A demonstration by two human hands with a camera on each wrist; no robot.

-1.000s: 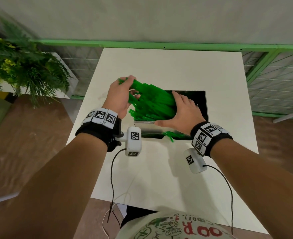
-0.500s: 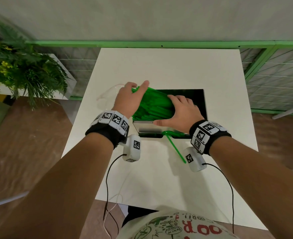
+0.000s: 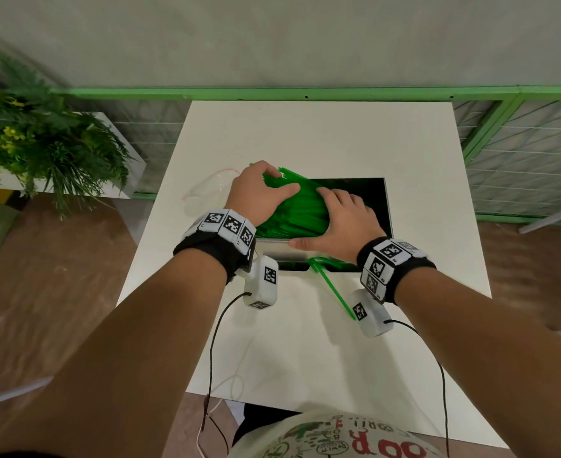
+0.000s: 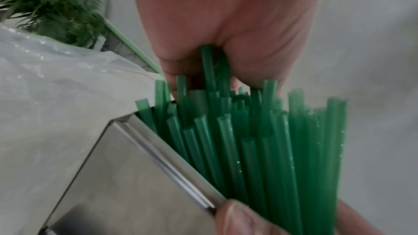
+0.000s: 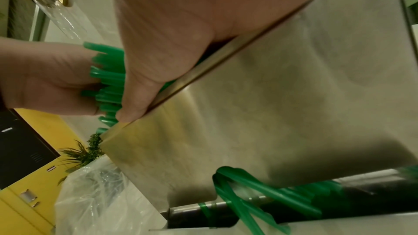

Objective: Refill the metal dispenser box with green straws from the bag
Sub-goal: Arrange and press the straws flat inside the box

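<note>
The metal dispenser box (image 3: 386, 206) stands open-topped in the middle of the white table (image 3: 305, 342). A thick bundle of green straws (image 3: 299, 209) lies slanted in its left half, with the left ends sticking out over the rim. My left hand (image 3: 259, 193) cups those ends, thumb on top; the left wrist view shows the straw ends (image 4: 260, 140) against my palm (image 4: 226, 24). My right hand (image 3: 341, 219) lies flat on the bundle with its thumb along the front wall (image 5: 271, 104). One loose straw (image 3: 333, 292) pokes from the bottom slot onto the table.
The clear plastic bag (image 3: 206, 190) lies crumpled on the table just left of the box. A potted plant (image 3: 41, 150) stands on a ledge at the far left. A green rail and wall run behind the table. Wrist-camera cables hang over the near edge.
My left hand has pushed the bundle right and down, so it lies lower in the box. One straw has slid out of the bottom slot onto the table.
</note>
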